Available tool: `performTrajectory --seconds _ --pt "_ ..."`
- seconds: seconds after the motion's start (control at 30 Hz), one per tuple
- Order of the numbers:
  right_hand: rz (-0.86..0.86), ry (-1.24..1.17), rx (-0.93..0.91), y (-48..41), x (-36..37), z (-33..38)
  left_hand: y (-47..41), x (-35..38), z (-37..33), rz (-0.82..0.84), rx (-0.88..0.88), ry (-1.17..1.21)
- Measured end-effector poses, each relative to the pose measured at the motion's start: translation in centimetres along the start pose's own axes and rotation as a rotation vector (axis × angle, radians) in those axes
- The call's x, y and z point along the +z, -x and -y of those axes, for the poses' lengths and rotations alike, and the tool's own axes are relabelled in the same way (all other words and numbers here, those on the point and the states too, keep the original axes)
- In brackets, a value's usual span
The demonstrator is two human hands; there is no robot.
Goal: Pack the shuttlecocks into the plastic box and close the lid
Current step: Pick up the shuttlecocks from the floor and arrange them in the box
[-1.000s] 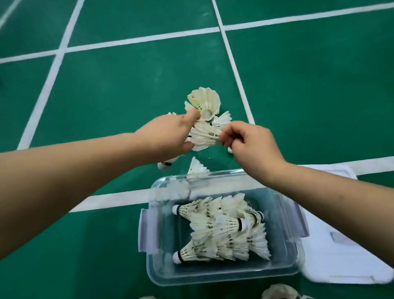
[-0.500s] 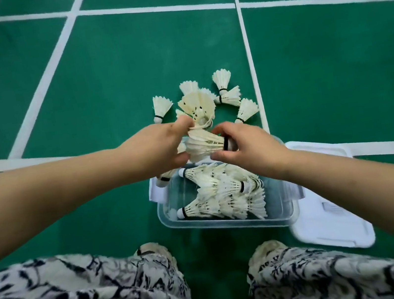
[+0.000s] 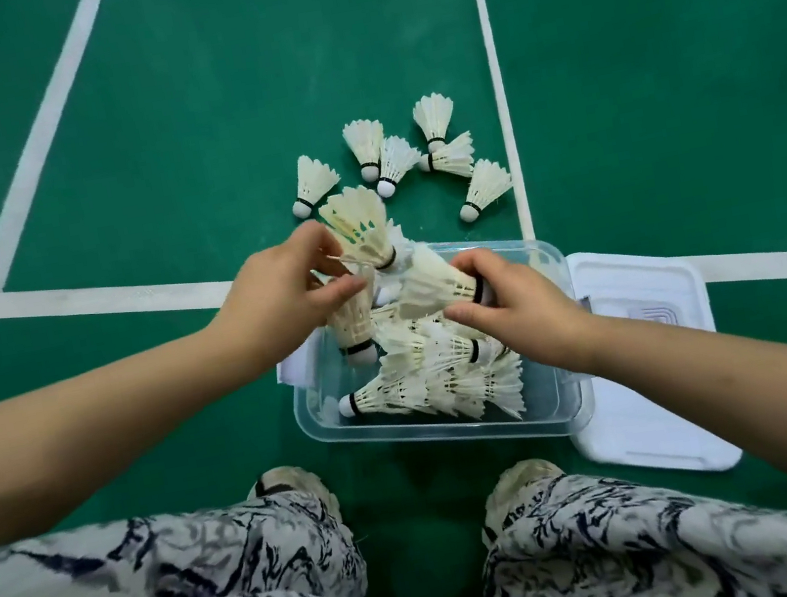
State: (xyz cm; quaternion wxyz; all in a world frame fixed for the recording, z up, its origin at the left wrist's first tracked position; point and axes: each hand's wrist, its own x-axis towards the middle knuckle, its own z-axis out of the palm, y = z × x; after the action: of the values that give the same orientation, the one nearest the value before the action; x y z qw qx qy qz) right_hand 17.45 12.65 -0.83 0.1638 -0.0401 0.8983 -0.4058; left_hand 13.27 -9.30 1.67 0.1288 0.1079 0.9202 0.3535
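Hands dropped down over the plastic box (image 3: 434, 431), left hand (image 3: 278, 307) gripping two shuttlecocks (image 3: 360, 233), right hand (image 3: 517, 301) pinching one shuttlecock (image 3: 433, 286) at its cork, nested rows (image 3: 437, 384) inside, lid (image 3: 643, 308) off alongside

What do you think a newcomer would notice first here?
Both hands meet over the clear plastic box, the left hand gripping a bunch of shuttlecocks and the right hand pinching one shuttlecock by its base. Six loose shuttlecocks lie on the green court beyond the box, and the white lid lies beside it.
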Motion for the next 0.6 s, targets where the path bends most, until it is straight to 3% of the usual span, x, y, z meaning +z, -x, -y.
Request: performTrajectory --seconds 0.13,0.37,0.47,0.6 --pt "-0.089 -0.285 0.076 0.6 0.0 -0.5 0.4 1.1 0.1 -0.087 -0.289 0.535" --pt "0.088 -0.896 0.246 1.0 2.3 2.0 1.1 3.2 -2.3 -0.155 -0.345 0.808" --pt "-0.001 -0.937 0.264 1.0 2.7 2.2 1.1 3.7 -2.7 -0.182 -0.417 0.914" --pt "-0.130 -0.815 0.231 1.0 3.1 1.9 1.3 4.2 -3.0 -0.153 -0.494 1.000"
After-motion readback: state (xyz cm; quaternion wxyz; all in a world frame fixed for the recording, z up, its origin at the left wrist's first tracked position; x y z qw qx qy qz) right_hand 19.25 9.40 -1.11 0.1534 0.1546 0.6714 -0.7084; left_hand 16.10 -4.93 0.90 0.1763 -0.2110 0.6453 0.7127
